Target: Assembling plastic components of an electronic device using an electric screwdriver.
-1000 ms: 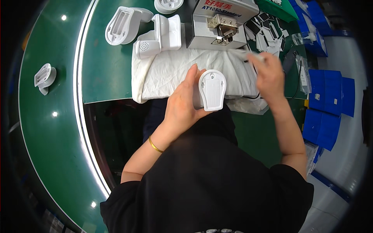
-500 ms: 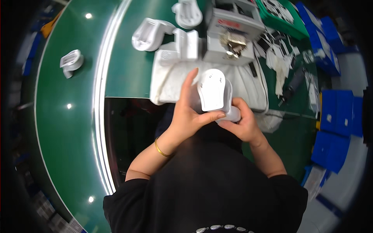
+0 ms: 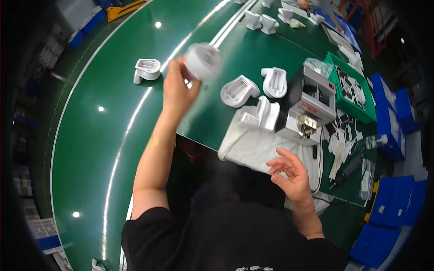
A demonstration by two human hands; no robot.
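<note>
A white plastic housing (image 3: 202, 62), smeared by motion, is held up at the left by my left hand (image 3: 177, 90), its fingers closed on the near side. My right hand (image 3: 293, 175) hovers over the white cloth (image 3: 253, 148) with its fingers apart and holds nothing. On the green table to the left lies a similar white housing (image 3: 148, 70), hollow side up. Two more, a white housing (image 3: 239, 91) and another white housing (image 3: 275, 81), lie farther off, beyond the cloth. A curved white part (image 3: 267, 113) stands upright at the cloth's far edge.
A small grey-and-white machine (image 3: 312, 101) with a metal fixture (image 3: 306, 125) stands right of the housings. Behind it is a green bin (image 3: 367, 114) of small parts. A dark power screwdriver (image 3: 350, 168) and blue boxes (image 3: 384, 205) lie right. At the far end are another person's hands (image 3: 304, 4).
My left hand has carried the white housing from in front of me to the far left. The right hand has let go of it and opened. My view has turned left.
</note>
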